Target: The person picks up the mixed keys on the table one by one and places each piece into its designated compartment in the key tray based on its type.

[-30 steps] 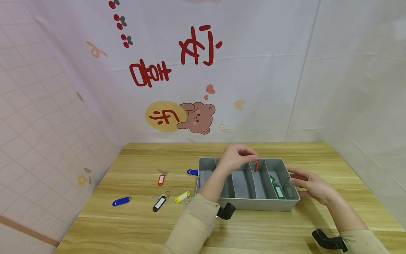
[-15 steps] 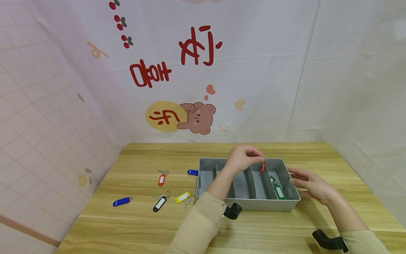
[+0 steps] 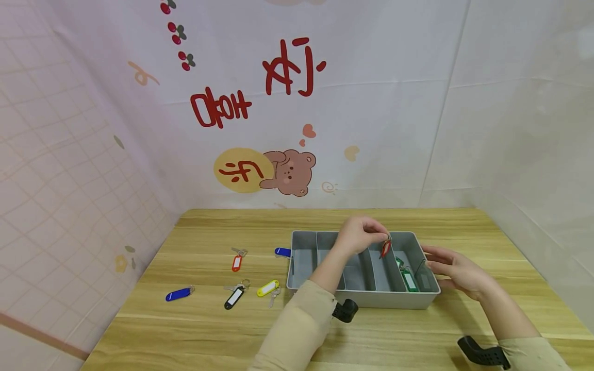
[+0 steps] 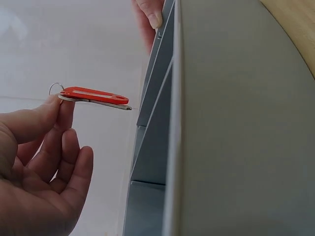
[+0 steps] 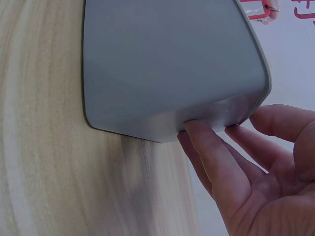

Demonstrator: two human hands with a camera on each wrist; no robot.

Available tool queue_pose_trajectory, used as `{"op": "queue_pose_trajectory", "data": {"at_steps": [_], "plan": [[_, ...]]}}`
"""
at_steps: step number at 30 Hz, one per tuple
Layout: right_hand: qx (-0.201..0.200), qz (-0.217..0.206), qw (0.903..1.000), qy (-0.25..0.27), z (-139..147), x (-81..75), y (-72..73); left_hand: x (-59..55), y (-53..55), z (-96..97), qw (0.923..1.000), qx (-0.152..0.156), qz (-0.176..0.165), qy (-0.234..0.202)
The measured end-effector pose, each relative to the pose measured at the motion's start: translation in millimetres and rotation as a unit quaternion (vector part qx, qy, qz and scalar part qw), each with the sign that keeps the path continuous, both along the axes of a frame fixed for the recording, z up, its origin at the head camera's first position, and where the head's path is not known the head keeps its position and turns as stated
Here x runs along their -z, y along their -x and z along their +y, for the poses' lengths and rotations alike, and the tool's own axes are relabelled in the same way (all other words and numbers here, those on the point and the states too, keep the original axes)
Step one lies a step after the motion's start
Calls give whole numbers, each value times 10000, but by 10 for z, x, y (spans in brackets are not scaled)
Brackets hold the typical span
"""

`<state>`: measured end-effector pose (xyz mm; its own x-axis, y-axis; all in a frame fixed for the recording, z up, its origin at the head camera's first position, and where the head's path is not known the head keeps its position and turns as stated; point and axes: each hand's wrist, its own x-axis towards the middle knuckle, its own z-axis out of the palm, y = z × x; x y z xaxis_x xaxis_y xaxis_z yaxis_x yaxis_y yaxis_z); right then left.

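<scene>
My left hand [image 3: 361,236] pinches the metal ring of a red key tag [image 4: 96,94] between thumb and fingertips. Its key hangs alongside the tag. Tag and key dangle over the second compartment from the right of a grey divided box [image 3: 371,299], near the divider. At the box's right end, my right hand [image 3: 457,268] holds the end wall, thumb at the rim and fingers against the outside. Green key tags [image 3: 409,281] lie in the rightmost compartment. My left forearm hides part of the box's middle.
On the wooden table left of the box lie another red key tag [image 3: 237,263], a black key tag [image 3: 234,298], a yellow key tag [image 3: 267,288] and a blue key tag [image 3: 178,294]. A second blue key tag [image 3: 282,252] lies against the box's left side.
My left hand has moved slightly right and lower with the red key tag, closer to the divider beside the green tags. My right hand stays at the box's end.
</scene>
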<state>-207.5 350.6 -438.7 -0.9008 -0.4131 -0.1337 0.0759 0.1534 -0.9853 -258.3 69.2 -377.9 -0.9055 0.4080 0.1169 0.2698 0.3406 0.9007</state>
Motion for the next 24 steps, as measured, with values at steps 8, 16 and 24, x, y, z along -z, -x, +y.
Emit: {"op": "queue_pose_trajectory", "data": {"at_steps": [8,16,24], "plan": [[-47,-28,10000,72,6,-9,4,9,28,27,9995,-149,-66,255],[-69,-31,10000,32,2,-11,4,43,71,67,9981,-225,-81,575],[28,-18,10000,-88,-18,-25,-19,77,88,109,9965,-284,-160,768]]}}
